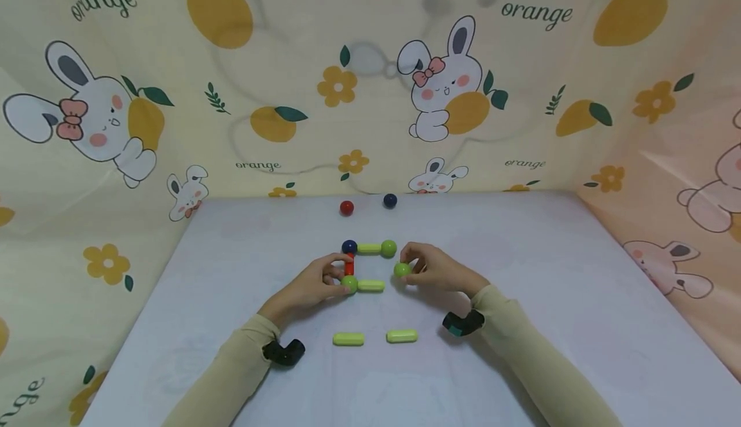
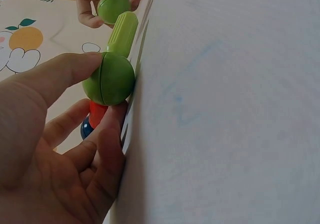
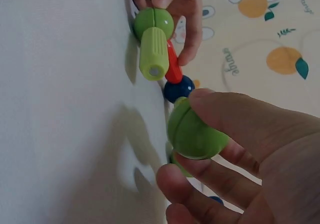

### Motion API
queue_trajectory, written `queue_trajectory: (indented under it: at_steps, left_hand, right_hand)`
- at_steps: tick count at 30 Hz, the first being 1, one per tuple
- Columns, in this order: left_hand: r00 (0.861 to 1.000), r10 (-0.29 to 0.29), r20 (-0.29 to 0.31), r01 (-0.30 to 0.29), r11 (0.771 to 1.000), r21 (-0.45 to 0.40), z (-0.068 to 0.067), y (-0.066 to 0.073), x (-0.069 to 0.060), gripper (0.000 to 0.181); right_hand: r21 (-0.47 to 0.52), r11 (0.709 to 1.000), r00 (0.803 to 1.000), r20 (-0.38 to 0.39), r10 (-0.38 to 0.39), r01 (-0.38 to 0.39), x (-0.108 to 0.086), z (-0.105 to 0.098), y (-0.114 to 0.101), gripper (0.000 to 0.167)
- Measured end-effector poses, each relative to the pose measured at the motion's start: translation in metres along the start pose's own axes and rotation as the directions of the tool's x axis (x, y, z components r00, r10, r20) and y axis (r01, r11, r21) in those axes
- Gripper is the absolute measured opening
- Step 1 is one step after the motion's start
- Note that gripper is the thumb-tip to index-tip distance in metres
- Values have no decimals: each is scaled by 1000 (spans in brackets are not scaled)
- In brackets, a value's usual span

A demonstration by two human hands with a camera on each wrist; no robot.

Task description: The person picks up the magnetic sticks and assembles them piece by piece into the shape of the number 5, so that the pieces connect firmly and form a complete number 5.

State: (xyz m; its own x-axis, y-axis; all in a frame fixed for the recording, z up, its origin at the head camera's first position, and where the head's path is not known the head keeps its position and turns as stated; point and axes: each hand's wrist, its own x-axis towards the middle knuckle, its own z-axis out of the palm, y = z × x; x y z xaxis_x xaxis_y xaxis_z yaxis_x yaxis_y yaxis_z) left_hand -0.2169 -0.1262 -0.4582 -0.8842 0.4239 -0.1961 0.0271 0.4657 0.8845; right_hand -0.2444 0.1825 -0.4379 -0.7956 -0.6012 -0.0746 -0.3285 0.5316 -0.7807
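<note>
My left hand holds the near left corner of a toy frame, its thumb on a green ball and other fingers near the red rod. That rod links the green ball to a dark blue ball. From the blue ball a light green rod runs right to another green ball. A second light green rod sticks out rightward from the held ball, its free end showing a grey disc. Between thumb and fingers, my right hand pinches a separate green ball, apart from that rod's end.
A loose red ball and dark blue ball lie at the table's back edge, before a patterned cloth. Two light green rods, a left one and a right one, lie nearer me on the white table.
</note>
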Motion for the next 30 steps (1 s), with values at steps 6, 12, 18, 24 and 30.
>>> queue_trajectory:
  at_steps: [6, 12, 18, 24, 30]
  left_hand:
    - [1000, -1, -1, 1, 1000, 3, 1, 0, 0, 60]
    - [1000, -11, -11, 11, 1000, 15, 0, 0, 0, 62]
    - [1000, -7, -8, 7, 1000, 10, 0, 0, 0, 61]
    - [1000, -3, -7, 3, 1000, 20, 0, 0, 0, 62]
    - [1000, 22, 2, -22, 999, 29, -1, -1, -1, 61]
  right_hand:
    - [13, 1000, 999, 48, 3, -3, -1, 5, -2, 28]
    - [11, 1000, 997, 76, -18, 18, 0, 11, -4, 29]
    - [6, 1000, 997, 74, -18, 17, -1, 13, -5, 31]
    - [5, 1000, 997, 75, 1, -2, 0, 14, -3, 29]
    - [-2, 1000, 997, 73, 13, -13, 2, 16, -4, 27]
